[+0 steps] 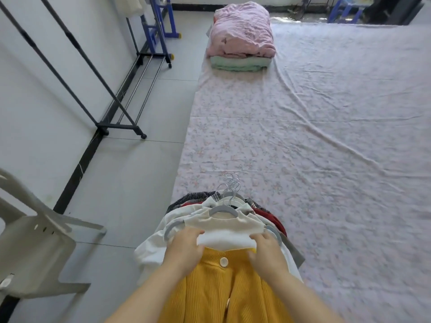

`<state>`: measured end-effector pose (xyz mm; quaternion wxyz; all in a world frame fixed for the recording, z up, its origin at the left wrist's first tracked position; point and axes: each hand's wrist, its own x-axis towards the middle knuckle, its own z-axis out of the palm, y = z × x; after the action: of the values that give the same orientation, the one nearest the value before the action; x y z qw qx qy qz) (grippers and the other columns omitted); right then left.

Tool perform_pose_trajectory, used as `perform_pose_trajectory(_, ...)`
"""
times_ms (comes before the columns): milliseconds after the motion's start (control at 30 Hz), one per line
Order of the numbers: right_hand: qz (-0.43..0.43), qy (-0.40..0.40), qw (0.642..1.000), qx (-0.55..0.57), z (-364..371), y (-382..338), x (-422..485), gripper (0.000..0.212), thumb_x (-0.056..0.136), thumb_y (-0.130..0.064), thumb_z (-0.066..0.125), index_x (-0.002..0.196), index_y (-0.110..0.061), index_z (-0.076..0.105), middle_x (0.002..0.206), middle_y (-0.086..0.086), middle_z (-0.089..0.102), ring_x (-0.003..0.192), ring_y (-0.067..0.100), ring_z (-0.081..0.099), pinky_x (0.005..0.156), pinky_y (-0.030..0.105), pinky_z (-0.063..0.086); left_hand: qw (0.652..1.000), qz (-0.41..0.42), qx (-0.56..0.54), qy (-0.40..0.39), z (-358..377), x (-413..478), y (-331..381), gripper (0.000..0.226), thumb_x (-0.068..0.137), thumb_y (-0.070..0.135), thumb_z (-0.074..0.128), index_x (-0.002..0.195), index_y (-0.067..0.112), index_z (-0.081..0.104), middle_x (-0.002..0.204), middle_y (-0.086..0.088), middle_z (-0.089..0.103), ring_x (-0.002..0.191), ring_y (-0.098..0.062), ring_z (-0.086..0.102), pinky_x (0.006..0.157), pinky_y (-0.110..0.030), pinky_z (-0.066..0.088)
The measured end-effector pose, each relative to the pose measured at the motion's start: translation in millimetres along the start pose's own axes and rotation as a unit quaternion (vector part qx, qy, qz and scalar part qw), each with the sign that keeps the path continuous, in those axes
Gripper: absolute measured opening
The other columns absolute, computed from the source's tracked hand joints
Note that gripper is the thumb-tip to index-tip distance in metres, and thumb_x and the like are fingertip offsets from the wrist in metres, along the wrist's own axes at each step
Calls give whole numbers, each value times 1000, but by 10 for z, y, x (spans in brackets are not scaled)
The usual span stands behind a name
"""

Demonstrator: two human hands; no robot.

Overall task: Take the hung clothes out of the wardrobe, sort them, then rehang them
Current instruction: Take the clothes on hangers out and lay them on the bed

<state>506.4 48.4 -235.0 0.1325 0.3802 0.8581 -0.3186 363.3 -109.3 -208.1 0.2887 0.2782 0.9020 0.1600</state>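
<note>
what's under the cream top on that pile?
Under the cream top: a white garment sticks out left, a red garment and a plaid garment behind, a yellow knit at its near edge. How many layers lie between is covered.

Hangered clothes [224,223] stacked at bed [326,136] edge.

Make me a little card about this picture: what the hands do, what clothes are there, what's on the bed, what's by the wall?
Hands: left hand and right hand both grip the cream top
Clothes: cream top on a grey hanger, yellow cardigan nearest, other clothes underneath
Bed: flowery sheet, pink quilt folded on a green blanket
Wall: black clothes rack, pale plastic chair
</note>
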Motion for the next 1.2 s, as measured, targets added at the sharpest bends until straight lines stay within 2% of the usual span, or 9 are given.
perform_pose_trajectory(133,41,28,999,10,-119,60,-275,47,89,-24,53,134,-21,43,139,-1,38,127,17,37,101,27,37,994,87,64,-16,-99,-15,228,39,91,31,50,130,28,47,135,11,47,127,-11,38,105,-30,31)
perform_pose_trajectory(300,131,86,987,34,-150,217,-913,43,86,-25,53,129,-24,45,131,-1,42,122,18,40,97,27,38,967,224,116,-31,-134,-136,569,38,91,32,50,129,29,47,134,11,47,122,-11,41,97,-26,33)
perform_pose_trajectory(433,230,165,958,52,-7,305,-1652,43,89,-26,51,131,-22,44,131,1,44,120,20,42,97,29,38,914,343,207,-59,-65,-388,816,38,92,33,46,130,34,46,134,12,48,118,-13,46,91,-27,38)
perform_pose_trajectory(533,306,233,919,90,201,318,-2348,35,90,-26,49,125,-23,49,126,-1,47,112,18,46,86,27,42,864,427,246,-99,78,-701,1006,39,91,30,45,130,32,46,131,10,50,114,-14,48,84,-26,38)
perform_pose_trajectory(633,387,266,876,115,515,287,-3123,44,91,-28,51,133,-22,44,133,-1,43,121,19,43,97,30,40,812,504,254,-151,322,-1188,1130,44,91,36,46,135,31,40,136,8,46,116,-14,48,93,-28,40)
perform_pose_trajectory(700,441,288,840,126,760,261,-3633,47,90,-28,53,135,-23,42,133,-1,43,123,19,42,100,28,37,766,556,267,-179,521,-1588,1205,46,91,37,45,136,31,37,138,7,44,121,-14,45,98,-30,38)
perform_pose_trajectory(933,609,346,684,204,1779,-50,-5477,47,90,-22,52,135,-22,40,131,1,42,123,19,40,99,27,37,558,714,340,-249,1331,-3415,1307,50,91,42,44,138,32,34,141,7,41,127,-18,39,103,-32,30)
perform_pose_trajectory(1067,682,382,576,238,2552,-450,-6551,47,91,-21,49,137,-22,38,133,0,39,122,19,40,99,27,37,423,791,343,-280,1755,-4727,1014,50,90,42,45,138,32,34,140,10,41,128,-13,38,103,-29,28)
perform_pose_trajectory(1200,741,387,481,264,3271,-909,-7507,48,93,-21,47,140,-21,34,136,1,37,123,19,39,100,26,37,309,838,331,-305,2073,-6021,521,51,90,44,46,138,31,33,139,10,42,127,-12,39,105,-29,27)
